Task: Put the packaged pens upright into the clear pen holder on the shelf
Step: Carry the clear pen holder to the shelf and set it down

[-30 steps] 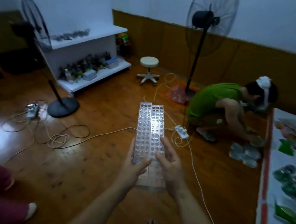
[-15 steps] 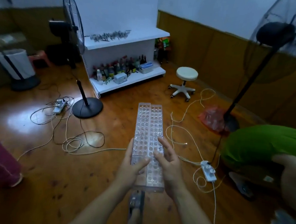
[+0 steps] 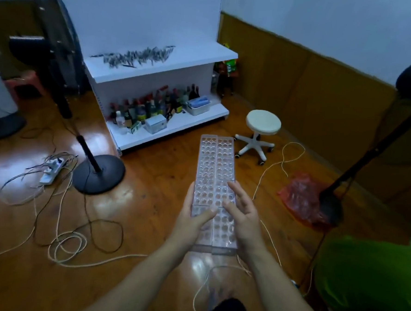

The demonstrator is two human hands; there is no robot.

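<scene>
Carrying the holder [image 3: 215, 170] flat over the floor [image 3: 147, 224], long axis toward 12 o'clock, gripped at its near end with the left hand [image 3: 193, 223], thumb pinching across the top. Steadying it from 3 o'clock with the right hand [image 3: 241, 217], fingers [image 3: 233, 189] spread and fairly straight on the top. Facing the pens [image 3: 136, 56] heaped on the shelf [image 3: 161, 72] at 11 o'clock, well apart from the holder.
</scene>
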